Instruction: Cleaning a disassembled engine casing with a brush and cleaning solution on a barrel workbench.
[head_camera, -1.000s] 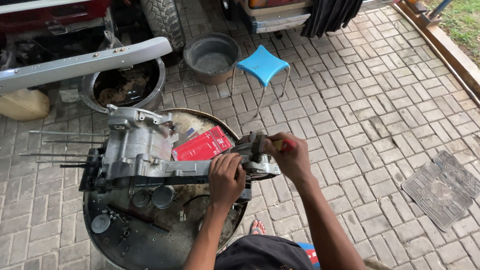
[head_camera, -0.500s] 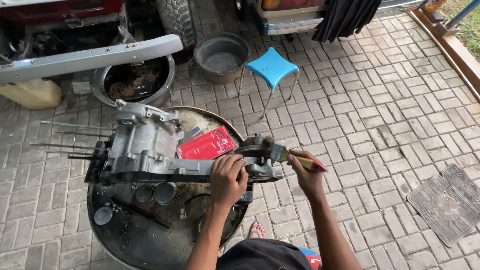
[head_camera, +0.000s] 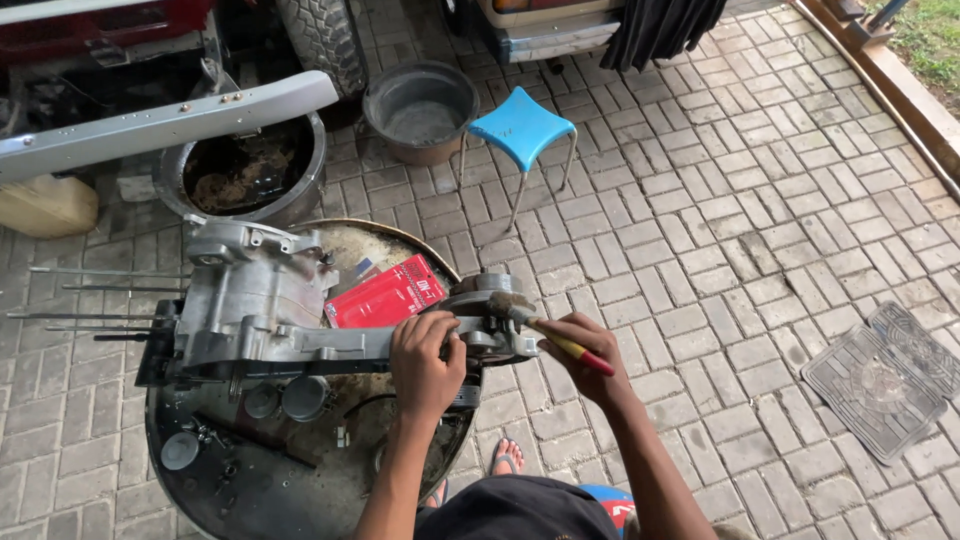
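Note:
A grey metal engine case (head_camera: 260, 310) lies across a round metal tray (head_camera: 260, 480), with long studs sticking out to its left. My left hand (head_camera: 420, 362) grips the case's narrow right arm near its end. My right hand (head_camera: 585, 358) holds a paintbrush (head_camera: 545, 330) with a yellow and red handle. Its bristles touch the round right end of the case. A red flat package (head_camera: 387, 293) lies on the tray behind the case.
Small caps and bolts lie in the tray. Behind it stand a dirty metal basin (head_camera: 245, 180), a grey bucket (head_camera: 420, 110) and a blue stool (head_camera: 520, 130). A silver bumper (head_camera: 160, 125) and a tyre are at the back. A rubber mat (head_camera: 885, 375) lies on the paving at right.
My right hand has turned the brush from behind the case's end to its right side, bristles still on the metal. My left hand keeps its grip.

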